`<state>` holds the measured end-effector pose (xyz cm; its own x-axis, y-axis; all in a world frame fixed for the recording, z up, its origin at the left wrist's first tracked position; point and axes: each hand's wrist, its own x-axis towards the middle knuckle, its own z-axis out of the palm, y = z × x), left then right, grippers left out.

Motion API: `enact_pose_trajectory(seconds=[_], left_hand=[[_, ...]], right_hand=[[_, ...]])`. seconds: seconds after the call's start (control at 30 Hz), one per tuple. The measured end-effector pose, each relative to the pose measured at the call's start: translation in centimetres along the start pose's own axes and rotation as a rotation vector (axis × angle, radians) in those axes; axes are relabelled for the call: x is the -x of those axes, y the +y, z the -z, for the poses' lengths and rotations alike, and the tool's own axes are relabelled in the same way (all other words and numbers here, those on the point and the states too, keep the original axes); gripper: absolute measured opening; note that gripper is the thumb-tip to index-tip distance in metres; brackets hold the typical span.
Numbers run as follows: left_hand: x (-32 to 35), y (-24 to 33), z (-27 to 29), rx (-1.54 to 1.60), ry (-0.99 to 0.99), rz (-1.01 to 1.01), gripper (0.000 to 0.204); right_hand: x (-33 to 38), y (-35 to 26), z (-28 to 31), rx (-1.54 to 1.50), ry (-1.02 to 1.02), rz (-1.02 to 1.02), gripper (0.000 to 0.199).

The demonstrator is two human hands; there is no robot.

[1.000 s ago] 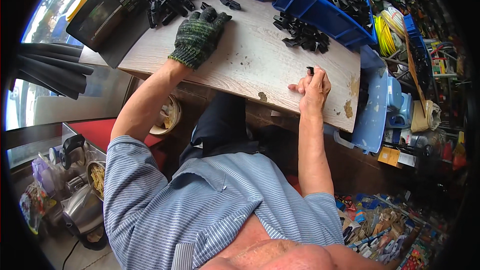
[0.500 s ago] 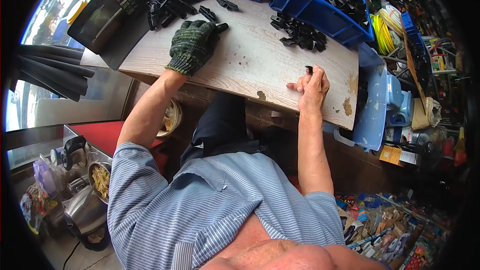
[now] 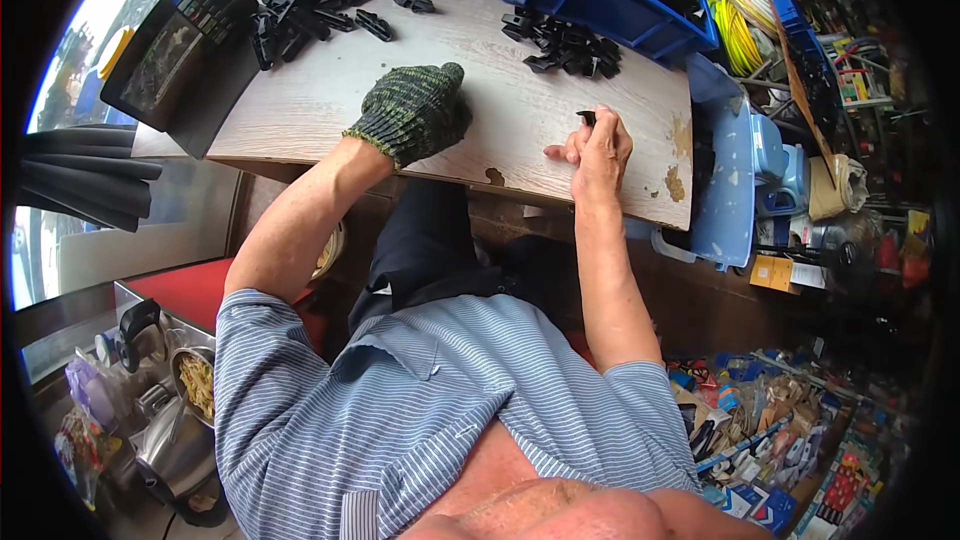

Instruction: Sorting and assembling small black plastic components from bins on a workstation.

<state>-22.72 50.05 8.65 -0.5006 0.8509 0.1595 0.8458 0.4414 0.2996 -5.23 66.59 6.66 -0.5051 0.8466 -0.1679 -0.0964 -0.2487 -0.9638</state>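
My left hand, in a dark green knitted glove, is closed above the front middle of the wooden table. The black plastic part it took up is now hidden by the glove. My bare right hand pinches a small black plastic piece between thumb and fingers, over the table's right side. Beyond my left hand lies a heap of long black plastic parts, with two loose ones nearer the middle. Farther right is a pile of smaller black pieces.
Blue bins stand along the far edge; the right bin is full of black pieces. A dark tablet-like panel leans at the left. A pale blue tub adjoins the table's right edge. A kettle stands at lower left.
My left hand has drawn back toward me and turned, carrying a black part away from the heap. My right hand keeps its pinch. The whole view has shifted slightly.
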Motion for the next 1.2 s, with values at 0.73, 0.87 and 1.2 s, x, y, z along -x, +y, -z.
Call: enact_pose_trajectory(seconds=[0.73, 0.87, 1.2], left_hand=[[-0.4, 8.7, -6.0, 0.908, 0.027, -0.114, 0.026], [-0.4, 8.8, -7.3, 0.951, 0.114, -0.119, 0.022], [-0.5, 12.7, -6.8, 1.014, 0.208, 0.067, 0.033]], right_hand=[[0.6, -0.1, -0.2, -0.023, 0.196, 0.032, 0.036], [0.6, 0.3, -0.4, 0.049, 0.171, 0.067, 0.034], [-0.7, 2.1, 1.3, 0.296, 0.123, 0.392, 0.031]])
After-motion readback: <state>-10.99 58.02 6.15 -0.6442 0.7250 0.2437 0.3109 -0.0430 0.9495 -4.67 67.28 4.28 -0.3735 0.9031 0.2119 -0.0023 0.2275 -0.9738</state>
